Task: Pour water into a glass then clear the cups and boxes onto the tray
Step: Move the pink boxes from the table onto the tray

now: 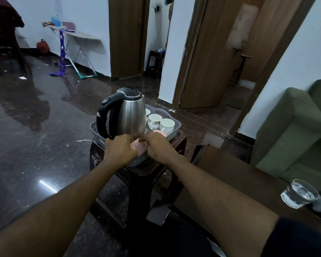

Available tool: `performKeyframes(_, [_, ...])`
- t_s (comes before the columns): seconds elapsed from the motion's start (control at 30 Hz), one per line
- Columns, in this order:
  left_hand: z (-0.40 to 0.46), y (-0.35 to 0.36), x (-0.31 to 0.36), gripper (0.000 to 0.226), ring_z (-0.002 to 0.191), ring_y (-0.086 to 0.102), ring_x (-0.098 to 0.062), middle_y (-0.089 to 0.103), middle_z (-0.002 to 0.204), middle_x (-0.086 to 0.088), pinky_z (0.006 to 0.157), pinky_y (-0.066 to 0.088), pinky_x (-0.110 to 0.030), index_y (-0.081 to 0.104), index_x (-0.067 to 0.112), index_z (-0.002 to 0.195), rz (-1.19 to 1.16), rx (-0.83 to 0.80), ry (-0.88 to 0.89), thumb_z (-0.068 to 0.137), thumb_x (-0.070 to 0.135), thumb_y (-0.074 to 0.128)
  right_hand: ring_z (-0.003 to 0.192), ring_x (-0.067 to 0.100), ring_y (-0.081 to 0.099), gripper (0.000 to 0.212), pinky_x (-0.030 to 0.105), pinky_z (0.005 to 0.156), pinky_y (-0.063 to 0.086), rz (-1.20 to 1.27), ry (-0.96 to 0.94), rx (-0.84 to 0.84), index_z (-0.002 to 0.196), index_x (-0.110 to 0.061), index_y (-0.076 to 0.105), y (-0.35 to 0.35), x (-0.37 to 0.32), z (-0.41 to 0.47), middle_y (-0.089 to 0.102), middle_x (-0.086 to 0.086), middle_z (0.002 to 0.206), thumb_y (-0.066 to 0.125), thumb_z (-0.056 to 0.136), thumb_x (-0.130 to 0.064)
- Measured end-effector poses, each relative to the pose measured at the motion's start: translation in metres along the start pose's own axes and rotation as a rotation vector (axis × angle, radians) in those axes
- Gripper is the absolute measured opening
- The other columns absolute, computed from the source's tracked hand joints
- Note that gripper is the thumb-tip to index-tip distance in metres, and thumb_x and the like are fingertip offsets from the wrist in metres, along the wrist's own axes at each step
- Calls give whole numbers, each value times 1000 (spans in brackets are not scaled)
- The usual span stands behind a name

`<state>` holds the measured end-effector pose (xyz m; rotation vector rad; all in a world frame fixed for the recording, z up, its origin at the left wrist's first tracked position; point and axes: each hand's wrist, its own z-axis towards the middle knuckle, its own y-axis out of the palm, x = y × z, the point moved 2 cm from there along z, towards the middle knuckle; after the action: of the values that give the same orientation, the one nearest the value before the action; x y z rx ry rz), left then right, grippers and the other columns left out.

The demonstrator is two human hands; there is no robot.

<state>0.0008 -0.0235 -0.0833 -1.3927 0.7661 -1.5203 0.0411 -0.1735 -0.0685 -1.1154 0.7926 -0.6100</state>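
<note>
Both hands are on the pink box (138, 147) at mid-frame — left hand (120, 151) and right hand (158, 147) each have a curled grip on an end. It sits in the grey tray (174, 121) in front of the kettle (127, 113). I'd nudge it flat, clear of the cups (166, 125). The filled glass (299, 193) sits lower right.

Bare forearms, both — left hand (120, 150) and right hand (158, 147) without rings, watch or gloves. Dark navy sleeve (300, 238) — short, ending by the right elbow.
</note>
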Motion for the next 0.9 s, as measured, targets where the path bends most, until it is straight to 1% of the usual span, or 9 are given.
performKeyframes(0.1, [3, 0, 0, 55, 102, 67, -30, 75, 99, -1, 96, 35, -46, 73, 22, 101, -18, -46, -31, 64, 56, 51, 106, 34, 65, 40, 38, 84, 54, -34, 15, -49, 113, -14, 73, 2, 1, -3, 72, 13, 110, 54, 80, -1])
performKeyframes(0.23, [9, 2, -1, 51, 107, 68, -32, 75, 103, -4, 100, 34, -47, 72, 23, 105, 24, -101, -53, 67, 55, 58, 109, 35, 65, 41, 38, 86, 52, -53, 23, -93, 116, -12, 72, 3, 3, -4, 72, 13, 113, 54, 80, -1])
performKeyframes(0.3, [10, 3, 1, 59, 109, 67, -32, 75, 105, -5, 102, 33, -47, 71, 23, 106, 26, -116, -76, 63, 59, 53, 111, 36, 64, 43, 41, 88, 54, -57, 22, -123, 118, -11, 71, 3, 3, -5, 70, 15, 115, 53, 80, -1])
performKeyframes(0.37, [10, 3, 2, 57, 112, 67, -31, 75, 109, -6, 103, 33, -47, 71, 24, 109, 45, -118, -81, 69, 63, 58, 113, 38, 62, 43, 44, 89, 54, -63, 22, -152, 120, -10, 69, 3, 4, -5, 68, 17, 117, 51, 81, 0])
performKeyframes(0.47, [11, 2, 1, 37, 115, 66, -31, 75, 114, -5, 104, 35, -46, 71, 24, 112, 76, -91, -69, 84, 47, 74, 115, 38, 61, 43, 42, 90, 52, -73, 12, -188, 120, -7, 67, -2, 1, -5, 67, 19, 119, 49, 83, 1])
performKeyframes(0.6, [4, -2, 12, 24, 101, 68, -32, 74, 96, -4, 88, 39, -43, 74, 22, 100, 55, 65, 28, 79, 33, 73, 116, 39, 62, 37, 46, 93, 52, -31, 42, -93, 119, -6, 67, -19, 10, -4, 68, 21, 119, 50, 86, -1])
performKeyframes(0.67, [2, -3, 19, 19, 98, 68, -32, 73, 94, -3, 84, 36, -41, 75, 22, 96, 10, 111, 79, 78, 27, 71, 122, 39, 59, 40, 48, 98, 51, -48, 86, -71, 123, -6, 64, -26, 23, -4, 65, 20, 127, 50, 86, 0])
performKeyframes(0.8, [3, 3, 28, 38, 115, 66, -29, 73, 119, -2, 99, 39, -46, 77, 25, 120, -9, 58, 97, 83, 23, 70, 130, 35, 55, 55, 46, 103, 48, -146, 116, -138, 137, -11, 56, -29, 42, -7, 61, 17, 138, 47, 84, 2])
performKeyframes(0.9, [6, 10, 27, 32, 118, 65, -28, 74, 125, 0, 103, 41, -48, 80, 22, 116, -45, 46, 61, 88, 20, 65, 126, 35, 58, 56, 45, 101, 48, -189, 102, -145, 137, -13, 58, -24, 47, -8, 64, 16, 133, 47, 83, 1])
